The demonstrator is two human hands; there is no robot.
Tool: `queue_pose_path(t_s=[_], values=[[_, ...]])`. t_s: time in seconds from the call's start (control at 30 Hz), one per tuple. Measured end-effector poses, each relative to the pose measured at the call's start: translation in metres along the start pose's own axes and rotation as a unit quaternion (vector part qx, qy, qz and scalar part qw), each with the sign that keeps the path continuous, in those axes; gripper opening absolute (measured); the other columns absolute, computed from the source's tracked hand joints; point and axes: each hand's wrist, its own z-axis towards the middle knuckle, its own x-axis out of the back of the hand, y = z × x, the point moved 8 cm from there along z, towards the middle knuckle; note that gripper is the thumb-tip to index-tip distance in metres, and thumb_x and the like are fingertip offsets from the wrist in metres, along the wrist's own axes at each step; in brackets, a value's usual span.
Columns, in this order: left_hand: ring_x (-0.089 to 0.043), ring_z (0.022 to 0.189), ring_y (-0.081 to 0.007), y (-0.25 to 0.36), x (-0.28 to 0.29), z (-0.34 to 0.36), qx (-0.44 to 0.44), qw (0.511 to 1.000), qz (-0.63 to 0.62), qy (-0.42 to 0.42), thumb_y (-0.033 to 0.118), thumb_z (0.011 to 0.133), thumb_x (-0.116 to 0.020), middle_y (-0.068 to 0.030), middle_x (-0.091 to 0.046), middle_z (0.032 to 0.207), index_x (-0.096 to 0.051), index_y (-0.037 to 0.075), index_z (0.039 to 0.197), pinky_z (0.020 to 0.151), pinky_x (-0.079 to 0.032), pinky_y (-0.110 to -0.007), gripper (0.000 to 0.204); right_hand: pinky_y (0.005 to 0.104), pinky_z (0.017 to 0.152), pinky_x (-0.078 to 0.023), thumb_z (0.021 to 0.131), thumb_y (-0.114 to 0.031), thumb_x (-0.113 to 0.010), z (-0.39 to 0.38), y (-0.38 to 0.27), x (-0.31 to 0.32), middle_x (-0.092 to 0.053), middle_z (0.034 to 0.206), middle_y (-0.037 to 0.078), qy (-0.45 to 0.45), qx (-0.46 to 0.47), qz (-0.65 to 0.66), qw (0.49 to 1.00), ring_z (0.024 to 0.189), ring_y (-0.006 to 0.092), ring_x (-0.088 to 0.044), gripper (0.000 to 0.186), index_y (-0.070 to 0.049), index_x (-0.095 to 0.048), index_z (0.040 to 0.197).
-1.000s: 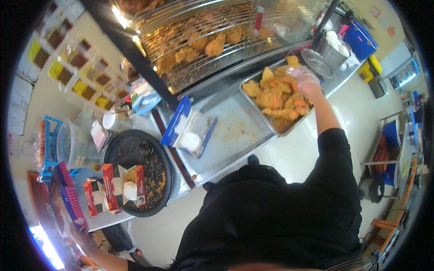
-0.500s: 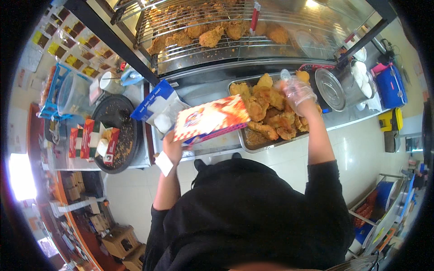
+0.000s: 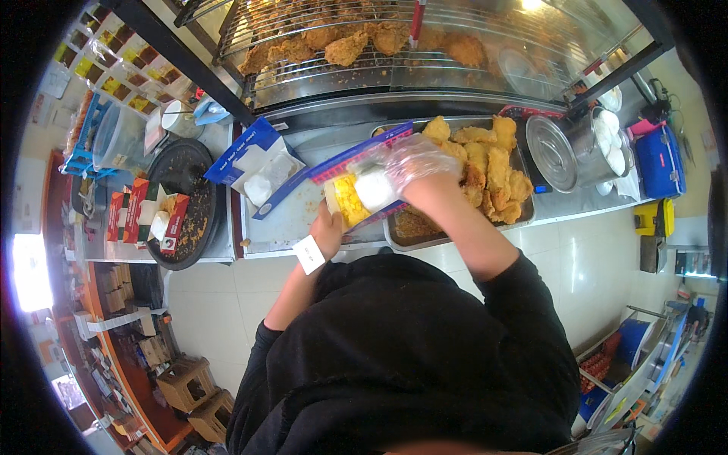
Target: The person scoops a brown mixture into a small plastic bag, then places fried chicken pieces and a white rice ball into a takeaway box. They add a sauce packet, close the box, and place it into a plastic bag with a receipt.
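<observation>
The box (image 3: pixel 360 154) is up in the air over the steel tray's (image 3: pixel 390 227) left end, and it sits on a slant: long axis running from lower left to upper right, lid hinged along the far side and standing up, so the open mouth faces the person. It's thin folded card, blue on the edges with a pinkish check. Inside, the corn (image 3: pixel 349 201) is a bright yellow, grainy heap at the left end, and next to it there's a smooth white lump (image 3: pixel 375 191), kinda rounded. The left hand (image 3: pixel 326 230) is clamped on the near left corner, so pretty much the whole box sticks out up and to the right of that grip. A stiff white slip (image 3: pixel 309 255) hangs by that wrist. The right hand (image 3: pixel 421 165), in a crinkly clear glove (image 3: pixel 400 158), is at the box's right end, just beside the lump; fingers are blurry, so I honestly can't tell if they're pinching anything or spread. Right behind it, the chicken (image 3: pixel 497 171) is piled in the tray, all craggy and golden. Off to the left, a blue carton (image 3: pixel 236 155) lies open on the metal counter (image 3: pixel 277 227), near a round black pan (image 3: pixel 182 163) dusted with crumbs.
</observation>
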Motion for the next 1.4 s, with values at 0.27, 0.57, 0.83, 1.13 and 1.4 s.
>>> queue_pose_path(t_s=[0.27, 0.57, 0.83, 1.13, 1.4], values=[[-0.065, 0.098, -0.0290, -0.007, -0.037, -0.014, 0.065, 0.937, -0.336, -0.068, 0.002, 0.092, -0.038, -0.0216, -0.051, 0.127, -0.010, 0.004, 0.145, 0.069, -0.061, -0.037, 0.060, 0.0444, 0.084, -0.053, 0.089, -0.037, -0.053, -0.001, -0.021, -0.046, -0.068, 0.115, 0.014, -0.158, 0.053, 0.036, 0.985, 0.105, 0.0316, -0.065, 0.038, -0.011, -0.070, 0.112], [-0.058, 0.114, -0.0327, -0.006, -0.051, -0.022, 0.141, 0.902, -0.396, -0.095, -0.002, 0.087, -0.036, -0.0197, -0.042, 0.138, -0.006, 0.014, 0.147, 0.075, -0.061, -0.042, 0.069, 0.0416, 0.085, -0.052, 0.085, -0.026, -0.058, -0.012, -0.022, -0.051, -0.068, 0.112, 0.015, -0.143, 0.191, 0.132, 0.962, 0.102, 0.0337, -0.065, 0.032, -0.009, -0.068, 0.110], [-0.055, 0.117, -0.0307, 0.002, -0.049, -0.014, 0.145, 0.911, -0.376, -0.087, -0.002, 0.076, -0.050, -0.0150, -0.048, 0.132, -0.014, 0.012, 0.150, 0.088, -0.055, -0.045, 0.084, 0.0426, 0.079, -0.055, 0.081, -0.012, -0.060, -0.020, 0.035, -0.012, -0.068, 0.103, 0.017, 0.142, 0.018, 0.037, 0.989, 0.097, 0.0329, -0.066, 0.025, -0.011, -0.068, 0.105], [-0.060, 0.104, -0.0289, 0.008, -0.037, -0.005, 0.124, 0.867, -0.477, -0.073, 0.008, 0.083, -0.055, -0.0144, -0.048, 0.126, -0.021, 0.019, 0.142, 0.069, -0.058, -0.043, 0.069, 0.0449, 0.084, -0.052, 0.091, -0.024, -0.054, -0.033, 0.154, 0.002, -0.069, 0.108, 0.016, 0.022, -0.211, -0.005, 0.977, 0.102, 0.0348, -0.065, 0.025, -0.011, -0.070, 0.106], [-0.054, 0.113, -0.0214, 0.007, -0.024, 0.005, 0.141, 0.906, -0.394, 0.061, 0.039, 0.100, -0.055, -0.0136, -0.054, 0.128, -0.039, 0.006, 0.139, 0.093, -0.046, -0.037, 0.054, 0.0436, 0.085, -0.052, 0.093, -0.030, -0.056, -0.025, 0.152, -0.038, -0.068, 0.111, 0.018, -0.077, -0.215, -0.032, 0.973, 0.101, 0.0366, -0.066, 0.031, -0.008, -0.069, 0.111]])
